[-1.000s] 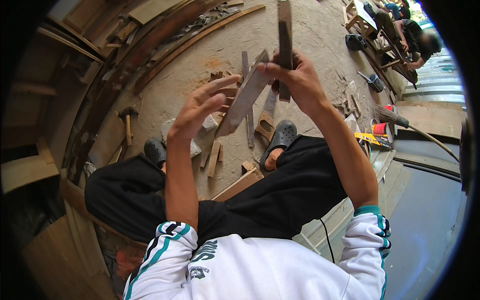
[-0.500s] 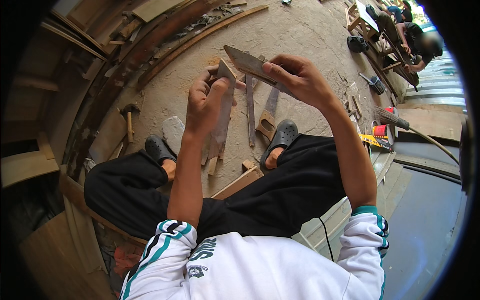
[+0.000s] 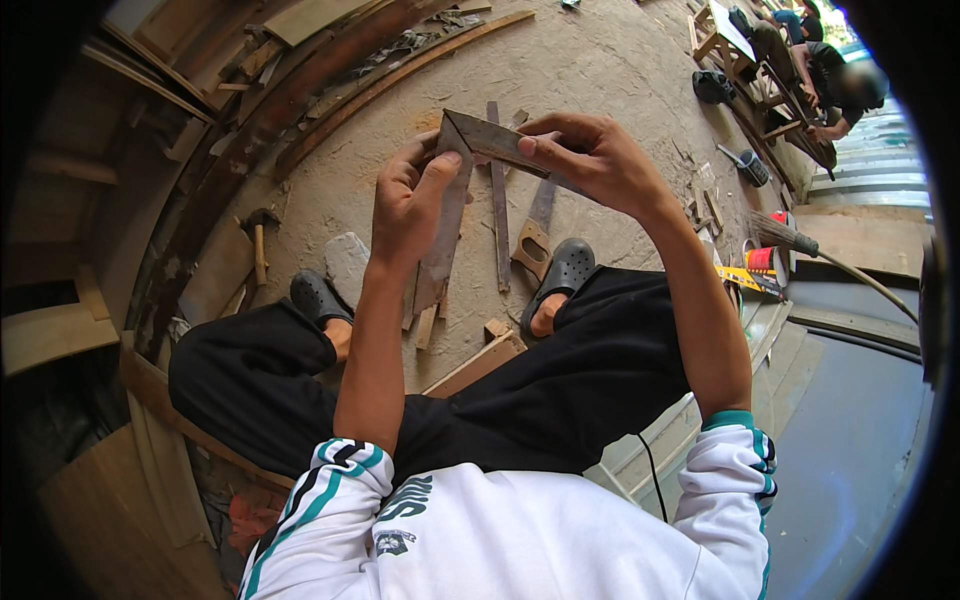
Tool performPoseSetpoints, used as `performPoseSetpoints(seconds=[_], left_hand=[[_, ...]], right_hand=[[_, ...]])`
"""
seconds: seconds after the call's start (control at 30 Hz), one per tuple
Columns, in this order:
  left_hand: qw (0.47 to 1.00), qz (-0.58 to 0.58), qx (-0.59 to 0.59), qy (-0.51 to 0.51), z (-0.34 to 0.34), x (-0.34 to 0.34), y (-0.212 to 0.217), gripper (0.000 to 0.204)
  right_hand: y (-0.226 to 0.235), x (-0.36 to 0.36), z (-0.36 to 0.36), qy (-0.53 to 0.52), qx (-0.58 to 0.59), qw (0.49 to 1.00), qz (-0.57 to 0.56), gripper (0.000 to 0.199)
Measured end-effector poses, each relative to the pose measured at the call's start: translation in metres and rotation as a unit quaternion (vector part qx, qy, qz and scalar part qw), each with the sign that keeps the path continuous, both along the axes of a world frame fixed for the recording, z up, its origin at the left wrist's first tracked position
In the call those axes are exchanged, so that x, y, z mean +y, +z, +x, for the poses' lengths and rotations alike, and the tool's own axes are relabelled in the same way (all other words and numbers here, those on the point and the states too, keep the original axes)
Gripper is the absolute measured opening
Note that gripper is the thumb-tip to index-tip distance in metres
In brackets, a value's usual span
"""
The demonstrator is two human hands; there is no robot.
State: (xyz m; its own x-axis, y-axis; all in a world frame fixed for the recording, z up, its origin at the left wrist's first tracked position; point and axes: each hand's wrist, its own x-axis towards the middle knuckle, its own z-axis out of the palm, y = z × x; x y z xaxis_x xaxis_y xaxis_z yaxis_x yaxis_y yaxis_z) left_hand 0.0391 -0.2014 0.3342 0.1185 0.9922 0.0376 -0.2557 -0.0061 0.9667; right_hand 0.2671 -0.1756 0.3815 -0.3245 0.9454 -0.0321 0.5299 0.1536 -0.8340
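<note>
I sit with both arms stretched out over a dusty floor. My left hand (image 3: pixel 410 205) grips a long flat rusty strip (image 3: pixel 438 262) that points down toward my feet. My right hand (image 3: pixel 590 155) pinches a second, shorter flat strip (image 3: pixel 492 141) by its upper edge. The two strips meet at a pointed corner above my left thumb, forming an angle. Whether they are joined there I cannot tell.
On the floor lie a hand saw (image 3: pixel 532 238), a narrow batten (image 3: pixel 497 200), a hammer (image 3: pixel 258 245), a flat stone (image 3: pixel 346 266) and a wooden block (image 3: pixel 478 366). Curved planks (image 3: pixel 300 100) line the left. A broom (image 3: pixel 790 238) and another person (image 3: pixel 840 85) are at the right.
The strip in my right hand has swung from upright to lying across. My left hand has turned its strip to point downward, and the two ends have come together at a corner.
</note>
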Motion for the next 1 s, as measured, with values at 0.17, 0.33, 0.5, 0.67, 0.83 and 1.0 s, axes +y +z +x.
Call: performPoseSetpoints(seconds=[0.17,0.33,0.5,0.67,0.83,1.0], left_hand=[[1.000,-0.009,0.012,0.014,0.001,-0.001,0.002,0.037],[1.000,0.000,0.012,0.016,0.002,-0.001,0.003,0.036],[0.999,-0.008,0.014,0.027,0.002,-0.001,0.002,0.034],[0.999,-0.010,0.001,0.031,0.001,-0.001,0.005,0.034],[0.999,-0.016,0.044,0.021,-0.005,-0.001,0.004,0.037],[0.999,0.001,0.043,0.012,-0.009,0.000,0.001,0.038]], right_hand=[[0.001,-0.001,0.000,0.002,0.001,1.000,-0.002,0.048],[0.001,-0.001,0.000,0.006,-0.016,1.000,0.001,0.048],[-0.002,-0.001,-0.002,0.003,-0.020,1.000,0.022,0.044],[0.004,-0.003,-0.007,0.014,-0.012,1.000,0.001,0.036],[0.000,-0.007,-0.010,0.029,-0.012,0.997,0.072,0.032],[0.003,-0.010,-0.012,0.071,-0.047,0.988,0.132,0.032]])
